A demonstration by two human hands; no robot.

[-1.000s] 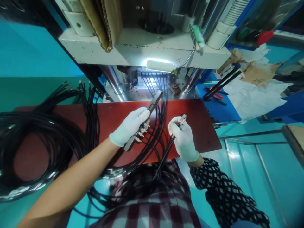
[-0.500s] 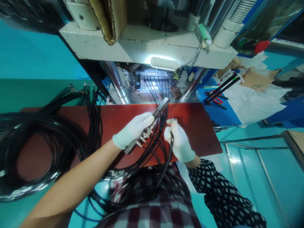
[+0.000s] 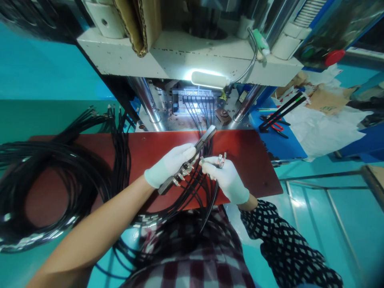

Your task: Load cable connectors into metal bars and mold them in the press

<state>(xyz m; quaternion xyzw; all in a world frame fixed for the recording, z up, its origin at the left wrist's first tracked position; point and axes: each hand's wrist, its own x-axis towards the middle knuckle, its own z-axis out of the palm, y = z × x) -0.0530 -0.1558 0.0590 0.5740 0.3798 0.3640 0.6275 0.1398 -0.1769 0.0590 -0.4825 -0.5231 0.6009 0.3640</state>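
My left hand (image 3: 175, 162), in a white glove, is closed around a long grey metal bar (image 3: 207, 137) held at a slant over the board. Several small metal connectors (image 3: 182, 173) stick out along the bar's lower side. Close to its right, my gloved right hand (image 3: 226, 178) pinches a black cable (image 3: 213, 200) with a metal connector end (image 3: 221, 161) showing above the fingers. Beyond both hands, several black cables (image 3: 199, 114) run out of a lit metal mould (image 3: 192, 105) in the press.
A reddish-brown board (image 3: 249, 160) lies beneath my hands. Coiled black cables (image 3: 75, 160) cover its left part. The press's upper plate (image 3: 171, 64) hangs above the mould, with steel columns (image 3: 250, 102) at either side. Pliers (image 3: 277, 127) lie on a blue surface at right.
My right hand has turned, and the connector end in it now points differently, nearer the bar. My left hand still holds the bar in about the same place.
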